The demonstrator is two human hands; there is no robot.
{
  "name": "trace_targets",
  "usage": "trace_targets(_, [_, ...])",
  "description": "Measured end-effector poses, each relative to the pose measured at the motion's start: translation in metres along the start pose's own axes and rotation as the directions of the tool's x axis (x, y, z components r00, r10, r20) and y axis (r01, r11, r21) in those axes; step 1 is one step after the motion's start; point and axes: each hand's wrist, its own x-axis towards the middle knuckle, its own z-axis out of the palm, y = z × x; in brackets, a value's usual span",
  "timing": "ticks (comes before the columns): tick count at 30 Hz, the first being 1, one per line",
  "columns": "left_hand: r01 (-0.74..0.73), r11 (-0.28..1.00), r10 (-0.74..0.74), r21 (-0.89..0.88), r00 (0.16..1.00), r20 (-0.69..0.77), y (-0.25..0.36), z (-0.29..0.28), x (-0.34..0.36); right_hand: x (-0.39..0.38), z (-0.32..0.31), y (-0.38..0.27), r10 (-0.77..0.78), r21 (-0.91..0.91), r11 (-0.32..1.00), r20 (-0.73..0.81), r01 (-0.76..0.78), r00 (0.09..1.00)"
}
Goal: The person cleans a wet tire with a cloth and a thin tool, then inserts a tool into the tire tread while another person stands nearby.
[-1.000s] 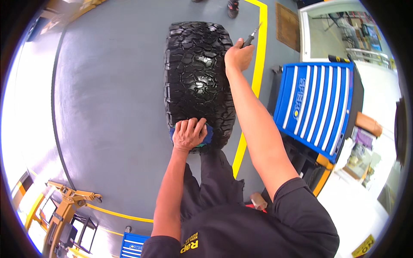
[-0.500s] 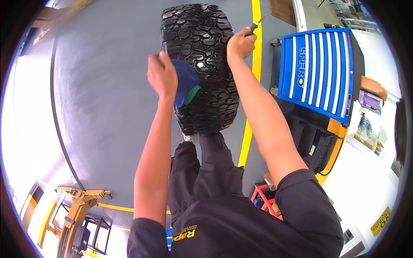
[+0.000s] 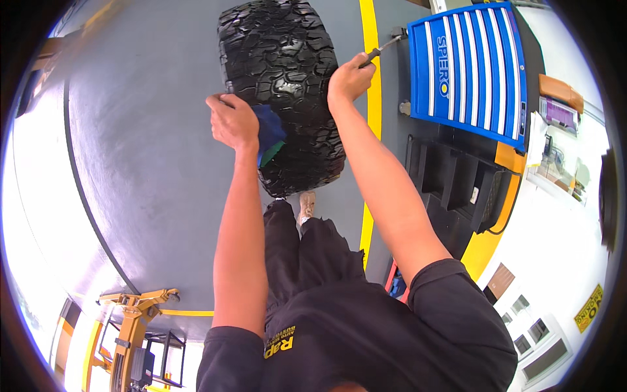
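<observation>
A large black tyre with chunky tread stands upright on the floor in front of my legs. At its left edge, my left hand is closed on a blue cloth with a green part at its lower end. The cloth lies against the tread, and the palm side of this hand is hidden. My right hand rests against the tyre's right side. Its fingers are wrapped round the dark handle of a screwdriver, whose thin metal shaft points away to the upper right.
A blue tool chest with white-edged drawers stands at the right above a black rack. A yellow line crosses the grey floor beside the tyre. At the lower left is a yellow-orange hoist. My shoe is close behind the tyre.
The tyre and both hands appear further left in the view, as does the tool chest. My left hand has turned, and one shoe now shows. Cloth and screwdriver stay in hand.
</observation>
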Motion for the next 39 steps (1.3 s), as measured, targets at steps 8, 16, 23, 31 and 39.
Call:
trace_targets(8, [-0.047, 0.999, 0.048, 0.017, 0.998, -0.052, -0.051, 0.005, -0.033, -0.036, -0.025, 0.03, 0.032, 0.0, 0.999, 0.088, -0.032, 0.996])
trace_targets(16, [-0.122, 0.843, 0.105, -0.524, 0.992, -0.063, -0.036, -0.006, -0.019, -0.054, -0.08, 0.078, 0.048, -0.166, 0.986, 0.08, -0.034, 0.996])
trace_targets(23, [-0.361, 0.929, 0.365, 0.082, 0.93, -0.042, -0.023, -0.013, -0.068, -0.098, -0.121, 0.119, -0.011, -0.125, 0.992, 0.088, 0.022, 0.996])
trace_targets(31, [-0.374, 0.927, 0.374, 0.002, 0.925, -0.062, -0.084, -0.036, -0.14, -0.144, -0.187, 0.183, 0.01, -0.069, 0.998, 0.13, -0.001, 0.992])
trace_targets(39, [-0.411, 0.911, 0.401, -0.028, 0.901, -0.164, -0.142, -0.049, -0.171, -0.185, -0.201, 0.22, -0.027, -0.013, 1.0, 0.073, 0.028, 0.997])
